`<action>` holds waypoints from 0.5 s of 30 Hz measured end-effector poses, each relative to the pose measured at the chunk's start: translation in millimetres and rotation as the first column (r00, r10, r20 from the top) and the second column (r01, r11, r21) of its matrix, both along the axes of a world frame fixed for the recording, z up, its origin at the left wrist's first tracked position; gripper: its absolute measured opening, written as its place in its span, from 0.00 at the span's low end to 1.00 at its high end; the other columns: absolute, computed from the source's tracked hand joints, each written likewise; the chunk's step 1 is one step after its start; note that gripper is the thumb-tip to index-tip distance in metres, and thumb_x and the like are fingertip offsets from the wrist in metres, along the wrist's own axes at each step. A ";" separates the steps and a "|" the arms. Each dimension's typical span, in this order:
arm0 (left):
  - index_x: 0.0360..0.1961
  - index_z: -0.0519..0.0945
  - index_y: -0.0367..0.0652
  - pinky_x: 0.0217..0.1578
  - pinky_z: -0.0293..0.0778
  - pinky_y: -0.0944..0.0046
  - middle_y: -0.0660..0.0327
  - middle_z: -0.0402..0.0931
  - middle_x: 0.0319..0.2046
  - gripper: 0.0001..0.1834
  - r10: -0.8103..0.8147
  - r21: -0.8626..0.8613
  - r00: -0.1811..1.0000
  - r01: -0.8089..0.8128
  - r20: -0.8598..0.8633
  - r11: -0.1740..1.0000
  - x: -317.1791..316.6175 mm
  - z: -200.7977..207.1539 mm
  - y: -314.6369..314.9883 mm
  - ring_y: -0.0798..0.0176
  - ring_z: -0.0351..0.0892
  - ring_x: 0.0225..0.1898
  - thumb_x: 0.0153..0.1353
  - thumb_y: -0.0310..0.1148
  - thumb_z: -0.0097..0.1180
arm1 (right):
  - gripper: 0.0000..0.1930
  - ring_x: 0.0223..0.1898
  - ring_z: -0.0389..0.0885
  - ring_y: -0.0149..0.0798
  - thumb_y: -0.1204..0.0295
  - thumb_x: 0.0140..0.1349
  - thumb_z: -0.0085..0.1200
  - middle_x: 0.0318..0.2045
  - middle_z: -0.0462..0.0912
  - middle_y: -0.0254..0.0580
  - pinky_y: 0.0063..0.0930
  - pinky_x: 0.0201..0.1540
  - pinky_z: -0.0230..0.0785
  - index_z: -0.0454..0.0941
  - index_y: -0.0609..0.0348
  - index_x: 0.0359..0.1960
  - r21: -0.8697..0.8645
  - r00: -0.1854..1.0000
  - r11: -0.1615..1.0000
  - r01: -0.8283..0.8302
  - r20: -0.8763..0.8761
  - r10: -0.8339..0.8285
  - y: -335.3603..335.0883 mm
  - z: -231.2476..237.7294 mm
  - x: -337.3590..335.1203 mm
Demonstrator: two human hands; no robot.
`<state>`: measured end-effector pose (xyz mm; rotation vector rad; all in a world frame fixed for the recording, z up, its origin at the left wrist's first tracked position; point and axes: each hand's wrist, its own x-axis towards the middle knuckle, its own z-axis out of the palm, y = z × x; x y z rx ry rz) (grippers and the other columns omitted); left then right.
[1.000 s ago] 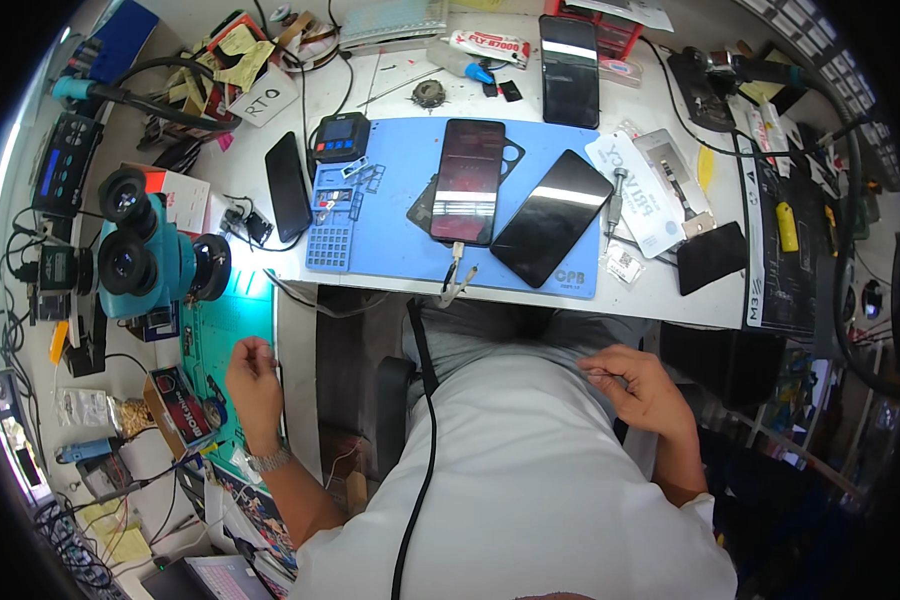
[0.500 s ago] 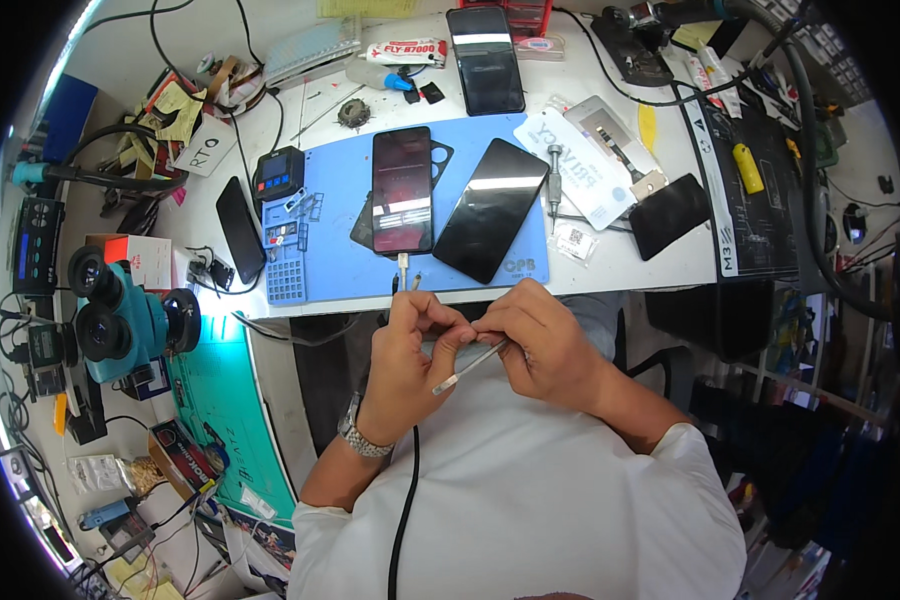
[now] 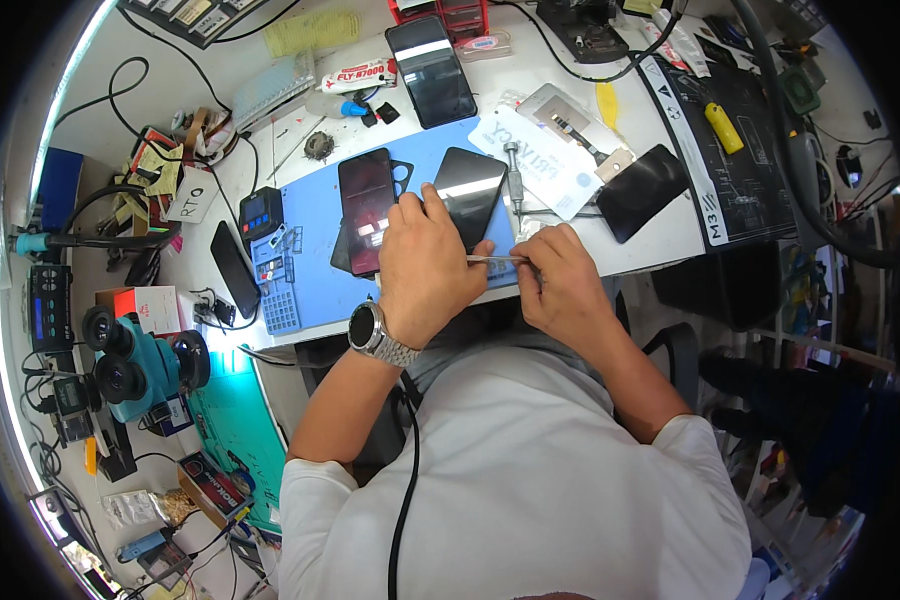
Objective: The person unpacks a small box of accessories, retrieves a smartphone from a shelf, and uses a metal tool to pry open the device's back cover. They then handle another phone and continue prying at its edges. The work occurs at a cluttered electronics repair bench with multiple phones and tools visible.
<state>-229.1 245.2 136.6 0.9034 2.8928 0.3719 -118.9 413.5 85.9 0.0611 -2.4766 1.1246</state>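
Note:
My right hand (image 3: 560, 275) pinches one end of a slim metal tool (image 3: 498, 259) at the mat's front edge. The tool lies level, and its other end meets the base of my left thumb. My left hand (image 3: 425, 258) is palm down with its fingers and thumb stretched apart, over the gap between two phones. Left of those fingers lies a phone with a dim reddish lit screen (image 3: 367, 205). Partly under the hand is a dark phone (image 3: 473, 190). The lit phone's lower end and its cable plug are mostly hidden by my hand.
A blue work mat (image 3: 320, 290) lies beneath the phones. To the right are a screwdriver (image 3: 515, 175), a white packet (image 3: 545, 160) and another dark phone (image 3: 645, 193). Farther back stands a black phone (image 3: 431, 70). A teal microscope (image 3: 150, 370) is at the left.
My left hand has moved up and forward from the tool onto the phones, its fingers opening out. My right hand has shifted forward, and the tool has swung to level.

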 end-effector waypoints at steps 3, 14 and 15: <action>0.64 0.74 0.15 0.51 0.82 0.48 0.37 0.78 0.48 0.50 0.018 -0.004 1.000 -0.018 -0.014 1.000 -7.9 0.4 1.3 0.38 0.81 0.52 0.55 0.50 0.80 | 0.10 0.43 0.80 0.55 0.85 0.60 0.63 0.38 0.81 0.49 0.45 0.46 0.76 0.85 0.66 0.43 -0.012 1.000 1.000 0.003 -0.022 -0.003 1.1 -4.7 -1.0; 0.64 0.81 0.21 0.37 0.83 0.62 0.50 0.87 0.43 0.49 0.219 0.436 0.856 -0.440 0.468 0.785 -15.3 4.4 -32.5 0.62 0.89 0.38 0.55 0.53 0.84 | 0.21 0.61 0.84 0.45 0.78 0.71 0.67 0.54 0.86 0.50 0.36 0.61 0.79 0.80 0.69 0.64 -0.599 0.993 0.800 0.015 0.103 0.058 -17.8 22.6 4.8; 0.65 0.81 0.20 0.34 0.82 0.64 0.51 0.86 0.42 0.50 0.160 0.515 0.792 -0.521 0.590 0.681 -15.2 0.8 -36.9 0.65 0.89 0.35 0.55 0.54 0.84 | 0.24 0.64 0.83 0.44 0.78 0.73 0.66 0.57 0.86 0.51 0.37 0.64 0.78 0.77 0.69 0.68 -0.731 0.984 0.682 -0.028 0.101 0.148 -28.4 27.1 5.9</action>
